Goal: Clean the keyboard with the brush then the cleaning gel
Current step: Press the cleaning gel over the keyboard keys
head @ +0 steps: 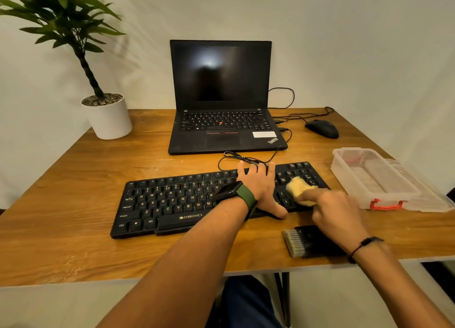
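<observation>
A black keyboard [172,202] lies across the middle of the wooden table. My left hand [261,187] rests flat on its right-centre keys, fingers spread, a green-strapped watch on the wrist. A yellow lump of cleaning gel [299,187] sits on the keys at the keyboard's right end, and my right hand [339,212] presses on its near side with the fingertips. The brush [305,241], black with grey bristles pointing left, lies on the table in front of the keyboard, partly under my right wrist.
A clear plastic box [384,180] with red latches stands open at the right edge. Behind the keyboard are an open laptop [221,120], a black mouse [321,128] and loose cables. A potted plant [108,116] stands at the back left.
</observation>
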